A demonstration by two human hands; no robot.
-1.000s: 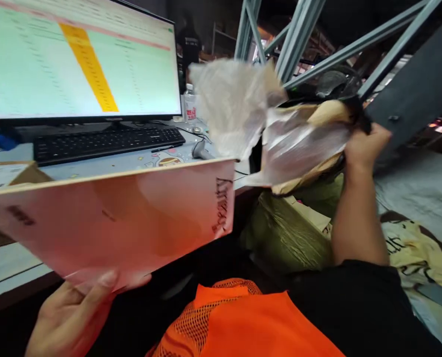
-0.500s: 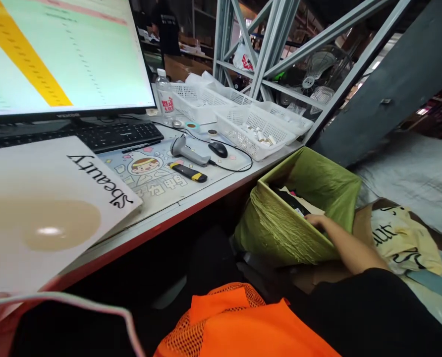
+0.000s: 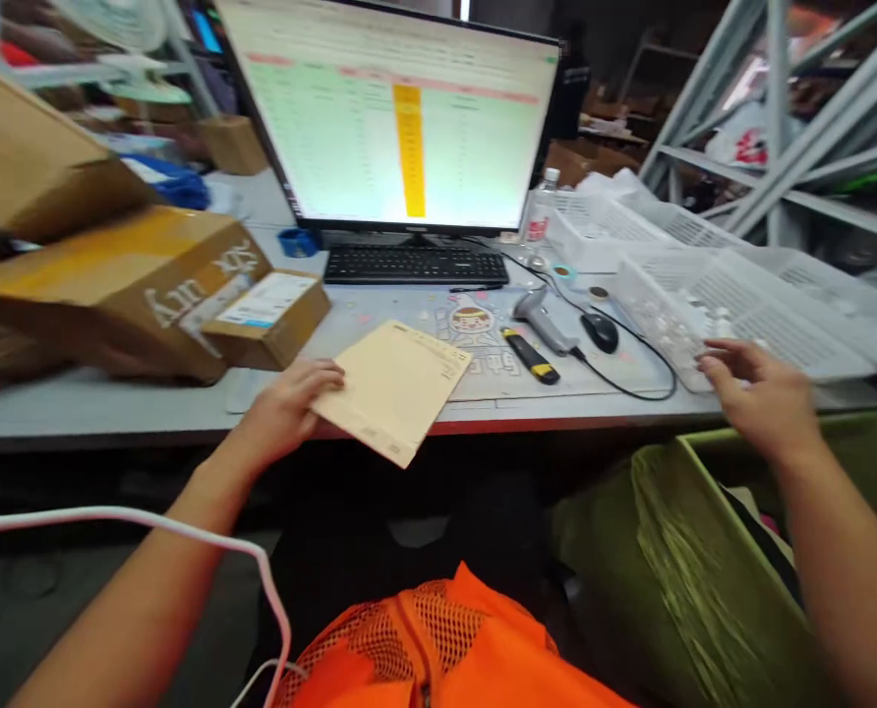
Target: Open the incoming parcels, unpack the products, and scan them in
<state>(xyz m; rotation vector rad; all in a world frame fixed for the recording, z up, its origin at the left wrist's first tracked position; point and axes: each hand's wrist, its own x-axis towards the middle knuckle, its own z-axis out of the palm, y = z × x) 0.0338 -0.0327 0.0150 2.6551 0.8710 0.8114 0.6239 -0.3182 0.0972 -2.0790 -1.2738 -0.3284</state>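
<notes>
A flat cream-coloured card packet [image 3: 394, 388] with small print is in my left hand [image 3: 291, 398], which is closed on its left corner. The packet is tilted over the front edge of the desk. My right hand [image 3: 767, 393] is at the near side of a white plastic basket [image 3: 785, 324], its fingers curved and apart, with nothing visible in them. Small white pieces [image 3: 715, 320] lie in that basket, just beyond the fingers. Whether the fingertips touch the basket I cannot tell.
A monitor [image 3: 475, 147] and keyboard [image 3: 416, 265] stand at the back. A scanner [image 3: 546, 320], box cutter [image 3: 529, 356] and mouse [image 3: 599, 331] lie right of the packet. Cardboard boxes [image 3: 129, 285] are at left. A green-lined bin [image 3: 674, 560] stands below right; a white cable [image 3: 150, 521] crosses my left forearm.
My right hand has come up out of the green-lined bin to the white basket. The packet has turned from its printed white face to its cream face. The view has swung left.
</notes>
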